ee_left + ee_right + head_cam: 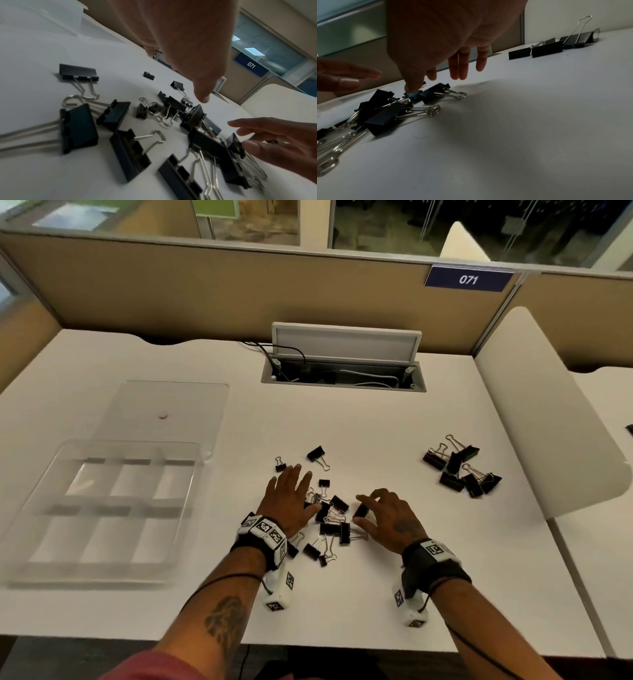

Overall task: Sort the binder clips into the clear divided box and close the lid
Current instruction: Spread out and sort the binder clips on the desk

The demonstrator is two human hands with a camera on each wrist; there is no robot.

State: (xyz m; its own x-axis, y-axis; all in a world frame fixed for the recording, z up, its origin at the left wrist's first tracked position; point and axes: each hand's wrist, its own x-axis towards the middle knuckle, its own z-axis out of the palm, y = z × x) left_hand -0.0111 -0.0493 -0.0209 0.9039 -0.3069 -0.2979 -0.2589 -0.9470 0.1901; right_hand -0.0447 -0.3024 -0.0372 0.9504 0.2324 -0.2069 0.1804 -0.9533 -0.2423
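Black binder clips (330,522) lie in a loose pile on the white desk (342,604). My left hand (291,498) hovers flat over the pile's left side with straight, spread fingers (202,97) and holds nothing. My right hand (383,515) arches over the pile's right side. Its thumb (412,88) touches one clip (361,510), and the other fingers stay lifted off it. A second group of larger clips (460,467) lies at the right. The clear divided box (130,444) stands at the left, its compartments bare, with its lid (164,405) open flat behind it.
Two stray clips (317,455) (280,465) lie just beyond my left hand. An open cable hatch (342,371) with wires sits at the desk's back. A white curved panel (548,412) bounds the right side, and a tan partition (239,289) stands behind.
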